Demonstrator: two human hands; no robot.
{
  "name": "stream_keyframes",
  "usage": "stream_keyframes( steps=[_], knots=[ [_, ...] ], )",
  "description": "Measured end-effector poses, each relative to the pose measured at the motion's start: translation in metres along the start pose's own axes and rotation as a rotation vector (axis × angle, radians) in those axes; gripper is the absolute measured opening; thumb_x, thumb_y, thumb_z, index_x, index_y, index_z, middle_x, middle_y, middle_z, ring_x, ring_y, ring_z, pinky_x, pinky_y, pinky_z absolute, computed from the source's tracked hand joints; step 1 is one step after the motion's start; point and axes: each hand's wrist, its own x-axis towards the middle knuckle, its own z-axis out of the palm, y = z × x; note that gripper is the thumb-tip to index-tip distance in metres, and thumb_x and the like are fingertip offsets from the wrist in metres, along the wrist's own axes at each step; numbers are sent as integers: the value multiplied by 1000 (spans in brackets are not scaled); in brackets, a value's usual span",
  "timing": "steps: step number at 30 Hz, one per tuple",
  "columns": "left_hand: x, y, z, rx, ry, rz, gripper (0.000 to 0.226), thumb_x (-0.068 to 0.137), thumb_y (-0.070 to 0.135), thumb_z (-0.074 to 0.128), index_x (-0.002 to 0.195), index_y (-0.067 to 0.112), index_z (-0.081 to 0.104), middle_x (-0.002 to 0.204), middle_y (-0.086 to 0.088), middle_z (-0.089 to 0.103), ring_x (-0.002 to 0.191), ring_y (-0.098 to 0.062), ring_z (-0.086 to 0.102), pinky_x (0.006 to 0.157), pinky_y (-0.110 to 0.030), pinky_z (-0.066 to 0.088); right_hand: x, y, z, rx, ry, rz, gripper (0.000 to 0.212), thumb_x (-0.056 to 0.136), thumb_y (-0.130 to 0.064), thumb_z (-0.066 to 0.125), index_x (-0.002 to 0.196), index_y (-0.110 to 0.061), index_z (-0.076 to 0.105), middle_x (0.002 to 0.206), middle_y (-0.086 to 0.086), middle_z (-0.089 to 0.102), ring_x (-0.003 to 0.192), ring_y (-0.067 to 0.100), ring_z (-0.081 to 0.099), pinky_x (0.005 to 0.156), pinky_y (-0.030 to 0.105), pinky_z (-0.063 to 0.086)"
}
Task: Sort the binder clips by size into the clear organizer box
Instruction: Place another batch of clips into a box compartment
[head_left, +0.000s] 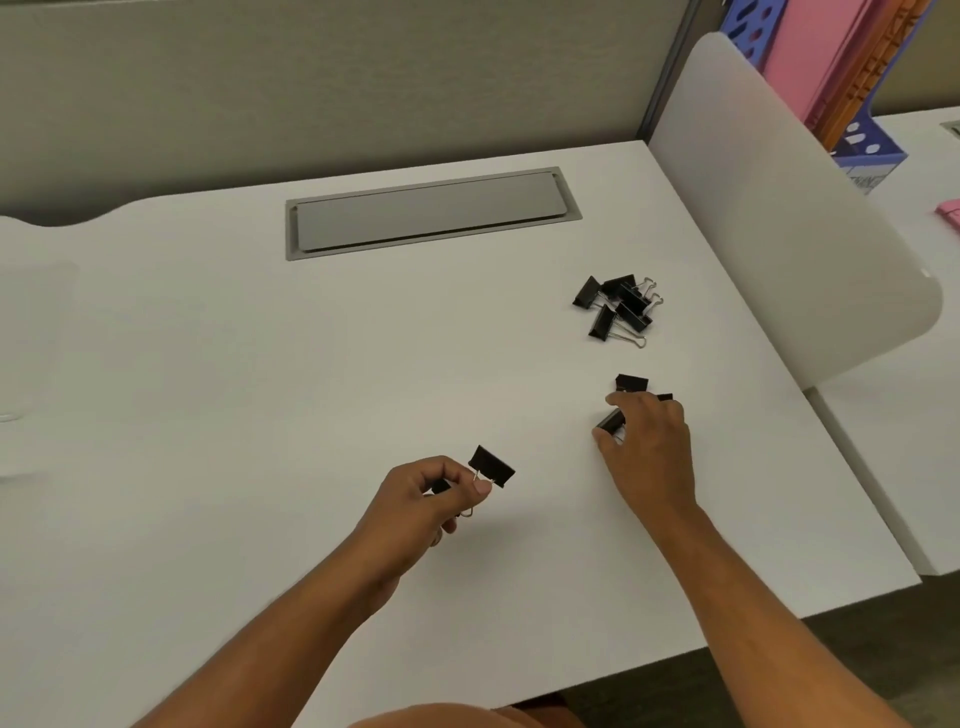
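Observation:
My left hand (436, 491) holds a black binder clip (492, 466) by its wire handle above the white desk (260, 364); a second clip seems tucked in the same fist. My right hand (652, 441) rests on the desk with thumb and fingers closed around another black clip (609, 421). Two more clips peek out beside that hand, one (631, 383) just beyond the fingertips. A pile of several black binder clips (618, 306) lies farther back on the right. The clear organizer box is faint at the left edge (36, 364).
A grey cable hatch (431, 213) is set into the desk at the back. A frosted white divider panel (789, 208) stands along the right edge, with coloured file holders (841, 78) behind it. The desk's front edge runs close to my arms.

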Motion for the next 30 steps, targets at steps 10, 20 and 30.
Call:
stream_keyframes(
  steps=[10, 20, 30],
  knots=[
    [-32, -12, -64, -127, 122, 64, 16, 91, 28, 76, 83, 15, 73, 74, 3, 61, 67, -16, 50, 64, -30, 37, -52, -124, -6, 1345, -282, 613, 15, 100, -6, 60, 110, -9, 72, 100, 10, 66, 80, 24, 69, 69, 33, 55],
    [-110, -56, -230, -302, 295, 133, 15, 92, 27, 75, 82, 17, 74, 76, 2, 62, 66, -15, 49, 62, -29, 39, -140, -339, 29, 1212, -707, 432, 17, 102, -21, 62, 100, -11, 76, 88, 3, 62, 68, 19, 52, 57, 31, 41],
    [-210, -129, -414, -527, 626, 146, 13, 90, 28, 77, 84, 16, 76, 72, 3, 60, 61, -12, 48, 60, -26, 39, -186, -567, 95, 910, -773, -63, 5, 91, -19, 78, 95, -19, 75, 86, 3, 74, 70, 15, 67, 62, 27, 58]
  ],
)
